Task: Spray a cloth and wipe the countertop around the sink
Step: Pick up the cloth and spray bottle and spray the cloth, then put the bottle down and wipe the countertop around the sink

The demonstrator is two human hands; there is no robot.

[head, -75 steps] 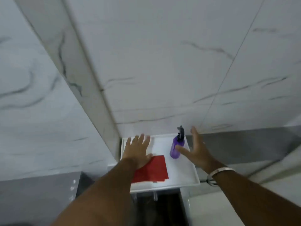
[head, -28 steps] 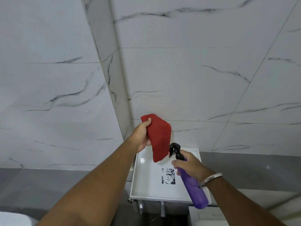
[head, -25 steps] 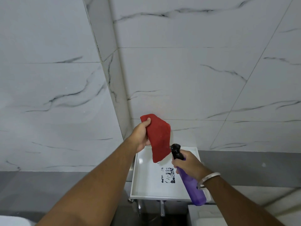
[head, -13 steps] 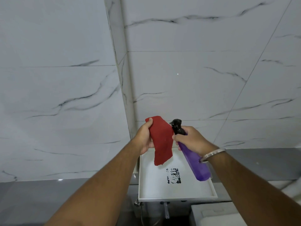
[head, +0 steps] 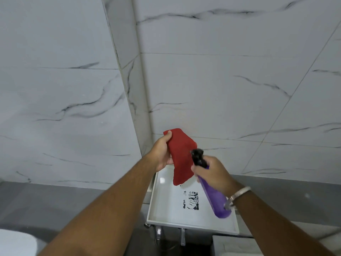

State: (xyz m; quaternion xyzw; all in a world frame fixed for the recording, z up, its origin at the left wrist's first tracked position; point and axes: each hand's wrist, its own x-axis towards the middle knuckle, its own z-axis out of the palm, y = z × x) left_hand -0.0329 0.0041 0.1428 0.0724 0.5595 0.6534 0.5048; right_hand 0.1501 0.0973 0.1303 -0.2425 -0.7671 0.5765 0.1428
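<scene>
We've got the red cloth (head: 181, 156) pinched in our left hand (head: 161, 154), right hand (head: 212, 172) gripping the purple spray bottle (head: 215, 196); its black nozzle (head: 197, 157) is blurry, lower centre.

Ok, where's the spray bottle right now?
In the head view, right of centre: the purple spray bottle is in the right hand, above the white tray, its black nozzle beside the red cloth.
</scene>
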